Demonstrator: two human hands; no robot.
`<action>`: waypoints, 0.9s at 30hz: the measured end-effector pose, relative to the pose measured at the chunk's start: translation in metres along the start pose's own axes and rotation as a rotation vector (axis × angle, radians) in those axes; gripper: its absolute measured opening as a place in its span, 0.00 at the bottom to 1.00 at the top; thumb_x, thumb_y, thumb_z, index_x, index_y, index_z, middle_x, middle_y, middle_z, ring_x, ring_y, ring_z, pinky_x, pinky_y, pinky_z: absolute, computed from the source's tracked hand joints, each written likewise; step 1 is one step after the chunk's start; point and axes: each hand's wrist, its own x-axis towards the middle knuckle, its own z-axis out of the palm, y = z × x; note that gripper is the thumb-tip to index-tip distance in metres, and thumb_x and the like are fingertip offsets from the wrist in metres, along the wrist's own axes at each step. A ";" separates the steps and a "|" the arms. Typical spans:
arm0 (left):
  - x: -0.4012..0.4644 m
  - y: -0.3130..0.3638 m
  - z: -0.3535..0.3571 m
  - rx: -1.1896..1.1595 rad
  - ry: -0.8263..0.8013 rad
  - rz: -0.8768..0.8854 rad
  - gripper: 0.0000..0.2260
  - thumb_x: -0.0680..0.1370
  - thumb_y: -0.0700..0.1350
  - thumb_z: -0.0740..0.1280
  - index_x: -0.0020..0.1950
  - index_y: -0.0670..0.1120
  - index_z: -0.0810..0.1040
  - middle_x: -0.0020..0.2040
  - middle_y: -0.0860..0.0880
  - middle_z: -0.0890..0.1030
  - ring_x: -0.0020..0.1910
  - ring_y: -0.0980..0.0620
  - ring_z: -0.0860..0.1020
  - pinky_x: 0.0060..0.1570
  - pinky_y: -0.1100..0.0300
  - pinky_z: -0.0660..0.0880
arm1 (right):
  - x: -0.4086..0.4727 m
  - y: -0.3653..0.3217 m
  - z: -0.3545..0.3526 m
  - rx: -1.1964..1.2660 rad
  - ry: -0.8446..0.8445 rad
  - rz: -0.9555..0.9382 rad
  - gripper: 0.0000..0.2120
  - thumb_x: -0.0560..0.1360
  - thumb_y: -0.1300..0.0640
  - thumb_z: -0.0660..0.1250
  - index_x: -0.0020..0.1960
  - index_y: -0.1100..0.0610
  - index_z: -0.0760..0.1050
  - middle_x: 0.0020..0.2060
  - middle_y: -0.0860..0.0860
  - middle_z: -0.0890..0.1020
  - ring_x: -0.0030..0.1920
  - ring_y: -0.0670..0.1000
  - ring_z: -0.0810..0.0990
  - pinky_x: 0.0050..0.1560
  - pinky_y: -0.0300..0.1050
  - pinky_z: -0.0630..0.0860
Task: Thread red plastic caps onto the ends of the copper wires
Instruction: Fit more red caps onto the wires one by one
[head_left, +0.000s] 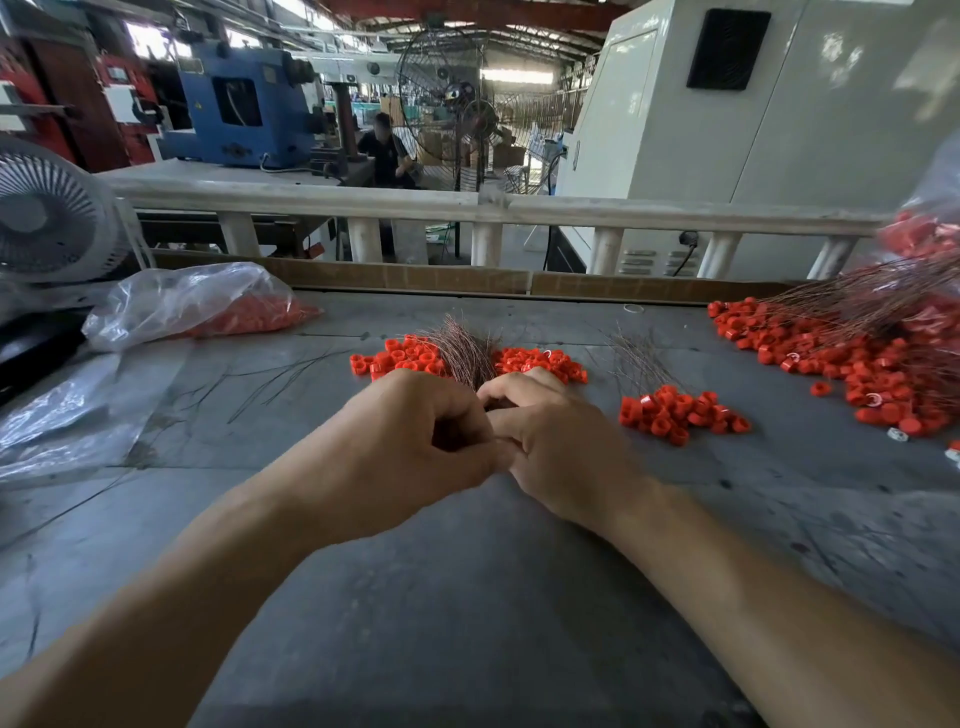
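Observation:
My left hand (415, 441) and my right hand (561, 441) meet at the middle of the grey table, fingers curled and touching each other. A bundle of thin copper wires (465, 348) rises from between them, fanning away from me; my left hand grips its base. What my right fingertips pinch is hidden. Loose red plastic caps (400, 358) lie just beyond my hands on the left, and more red caps (540, 361) on the right. A small batch of capped wires (675, 410) lies to the right.
A large heap of capped wires (857, 353) covers the right side of the table (467, 597). A clear bag of red caps (208, 306) sits at the far left, an empty plastic sheet (62, 410) nearer. A few stray wires (280, 374) lie left of centre. A white fan (47, 218) stands at the left.

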 end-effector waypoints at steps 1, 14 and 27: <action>-0.001 0.004 -0.004 -0.087 -0.077 0.042 0.09 0.75 0.54 0.75 0.38 0.53 0.82 0.30 0.53 0.79 0.27 0.58 0.71 0.27 0.61 0.69 | 0.000 0.000 0.000 0.011 -0.002 -0.004 0.10 0.80 0.56 0.67 0.56 0.51 0.85 0.63 0.46 0.79 0.62 0.51 0.71 0.57 0.42 0.66; 0.000 -0.016 -0.029 -0.359 -0.082 -0.110 0.17 0.71 0.60 0.76 0.39 0.46 0.82 0.30 0.50 0.73 0.29 0.51 0.67 0.29 0.60 0.64 | -0.005 0.018 -0.023 0.135 0.313 0.085 0.09 0.82 0.57 0.67 0.59 0.55 0.84 0.54 0.47 0.85 0.57 0.50 0.80 0.61 0.49 0.75; 0.010 -0.032 -0.007 -0.247 0.106 -0.274 0.15 0.73 0.53 0.75 0.38 0.42 0.83 0.27 0.48 0.71 0.26 0.54 0.64 0.26 0.62 0.61 | -0.010 -0.010 -0.019 0.169 0.126 0.029 0.07 0.77 0.54 0.72 0.54 0.47 0.83 0.45 0.40 0.82 0.45 0.40 0.77 0.46 0.40 0.74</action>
